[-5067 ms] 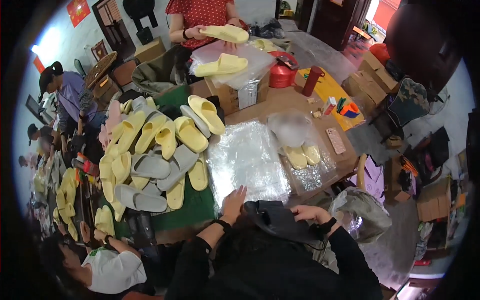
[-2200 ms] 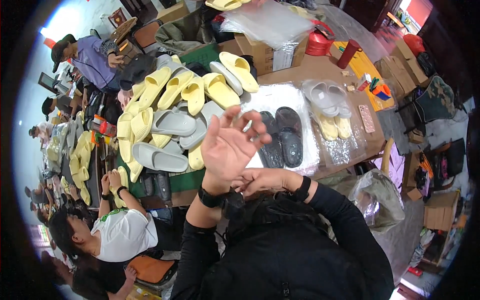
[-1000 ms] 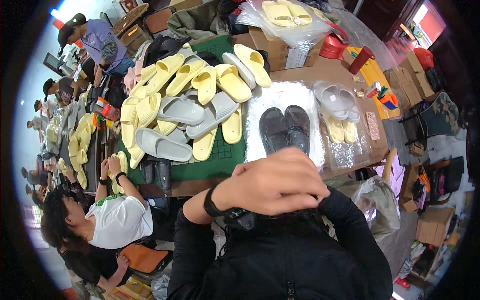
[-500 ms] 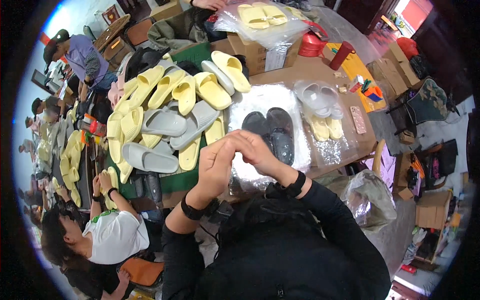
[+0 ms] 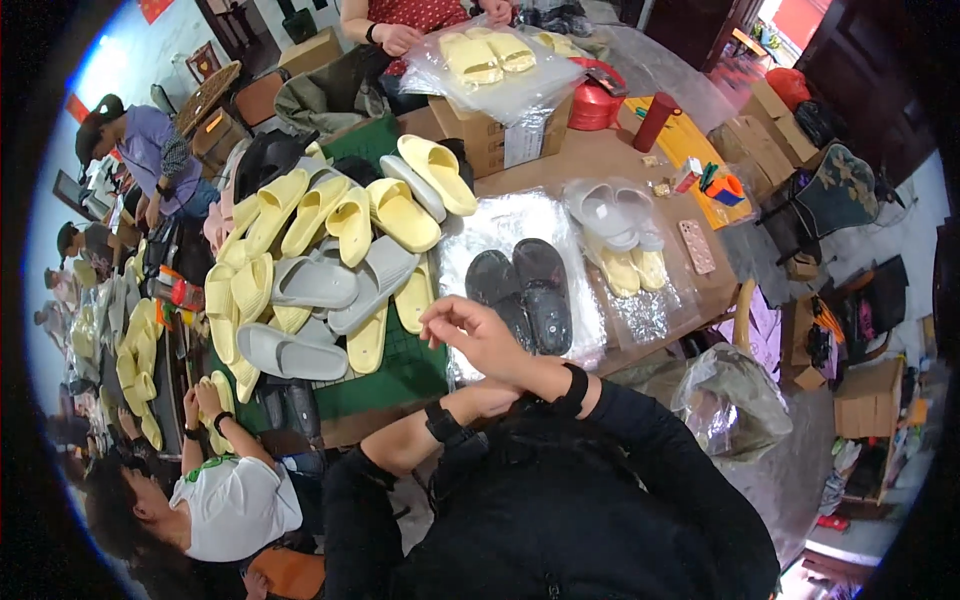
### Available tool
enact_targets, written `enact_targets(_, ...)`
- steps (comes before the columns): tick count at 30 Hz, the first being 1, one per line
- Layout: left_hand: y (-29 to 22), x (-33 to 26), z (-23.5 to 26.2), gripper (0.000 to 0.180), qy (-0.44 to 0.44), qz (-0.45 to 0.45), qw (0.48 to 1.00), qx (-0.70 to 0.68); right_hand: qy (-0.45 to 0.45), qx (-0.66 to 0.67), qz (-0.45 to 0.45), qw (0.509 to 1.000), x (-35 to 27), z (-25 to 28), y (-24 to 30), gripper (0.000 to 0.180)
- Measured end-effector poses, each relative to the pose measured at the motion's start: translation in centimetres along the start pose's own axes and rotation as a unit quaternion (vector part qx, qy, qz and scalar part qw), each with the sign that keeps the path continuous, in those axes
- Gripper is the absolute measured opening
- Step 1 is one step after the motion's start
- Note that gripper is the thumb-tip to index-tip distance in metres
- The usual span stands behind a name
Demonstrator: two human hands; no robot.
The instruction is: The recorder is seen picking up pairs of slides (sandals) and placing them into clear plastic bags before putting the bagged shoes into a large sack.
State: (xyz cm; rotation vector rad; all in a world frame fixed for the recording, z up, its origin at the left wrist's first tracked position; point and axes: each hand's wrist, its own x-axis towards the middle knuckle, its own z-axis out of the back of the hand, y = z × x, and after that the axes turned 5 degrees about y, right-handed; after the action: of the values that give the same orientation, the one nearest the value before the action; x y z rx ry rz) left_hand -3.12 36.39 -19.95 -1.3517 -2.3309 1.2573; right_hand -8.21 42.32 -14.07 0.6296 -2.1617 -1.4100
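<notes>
My right hand (image 5: 478,340) is held out to the left over the table's front edge, its fingers loosely bent and apart with nothing in them. Under its wrist lies my left hand (image 5: 492,397), whose fingers are mostly hidden. Just beyond the hands, a pair of black slide sandals (image 5: 540,295) lies side by side on a stack of clear plastic bags (image 5: 583,268). To the left, yellow slides (image 5: 405,212) and grey slides (image 5: 315,281) are heaped on a green mat (image 5: 410,372).
Bagged grey slides (image 5: 612,212) and yellow slides (image 5: 634,270) lie to the right, beside a pink phone (image 5: 697,247). A cardboard box (image 5: 490,135) bears wrapped yellow slides, with a person's hands (image 5: 397,39) near. Another person (image 5: 232,500) handles slides at the left.
My hands were joined over the black slides' near end. They have come apart and nearer to me, the left drawn under the right wrist. The view has shifted slightly.
</notes>
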Motion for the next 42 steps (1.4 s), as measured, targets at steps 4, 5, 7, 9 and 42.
enact_targets(4,-0.1,0.8,-0.3,0.038,0.005,0.047,0.998,0.037,-0.044,-0.227,0.074,0.970,-0.7,1.3,-1.2,0.015)
enact_targets(5,-0.2,0.8,-0.4,0.038,0.003,0.058,0.997,0.045,-0.037,-0.330,0.112,0.937,-0.8,1.7,-1.4,0.015)
enact_targets(7,-0.3,0.7,-0.6,0.037,-0.001,0.080,0.995,0.061,-0.028,-0.427,0.150,0.891,-1.2,2.2,-1.7,0.015)
enact_targets(9,-0.7,0.7,-0.7,0.037,-0.005,0.102,0.992,0.079,0.005,-0.471,0.154,0.868,-1.7,2.3,-1.6,0.015)
enact_targets(42,12.1,2.3,10.6,0.090,-0.321,-0.007,0.689,0.650,0.187,-0.471,-0.308,0.805,-16.2,15.9,-16.3,0.042)
